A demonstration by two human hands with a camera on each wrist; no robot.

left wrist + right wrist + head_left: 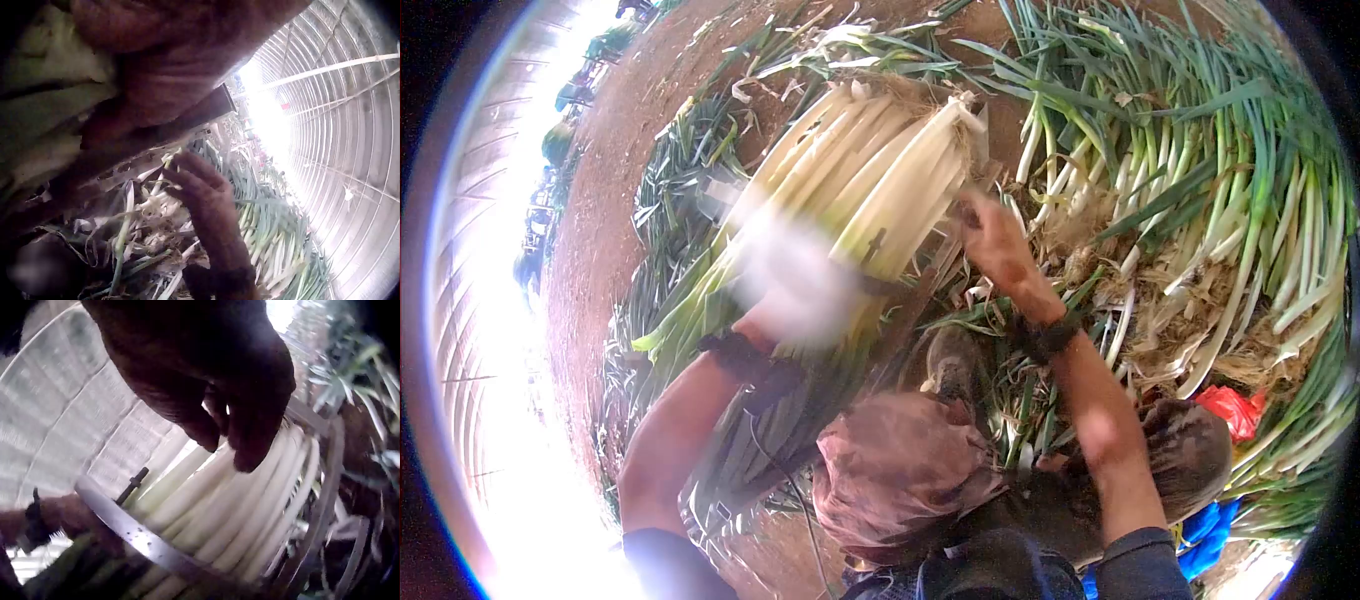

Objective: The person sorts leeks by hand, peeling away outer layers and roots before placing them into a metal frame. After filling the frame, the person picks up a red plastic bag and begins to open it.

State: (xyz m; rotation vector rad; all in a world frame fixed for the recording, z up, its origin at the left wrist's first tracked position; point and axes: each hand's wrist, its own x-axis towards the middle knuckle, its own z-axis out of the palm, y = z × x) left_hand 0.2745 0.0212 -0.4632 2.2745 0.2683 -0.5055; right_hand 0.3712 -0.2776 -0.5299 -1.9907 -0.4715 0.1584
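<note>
Leek bundle (pixel 865 185), upper centre of head view
Right hand (pixel 1005 250) at its right edge, fingers (pixel 253 434) bent, grip unclear; left hand (pixel 772 322) blurred, probably on leaves, can't tell fingers' state

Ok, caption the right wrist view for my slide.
Right hand over a bundle of pale stalks, a shiny band curving across them.

The curved band (pixel 144 544) looks like glossy, smooth metal; the knee covering (pixel 905 470) looks like matt, wrinkled cloth.
</note>
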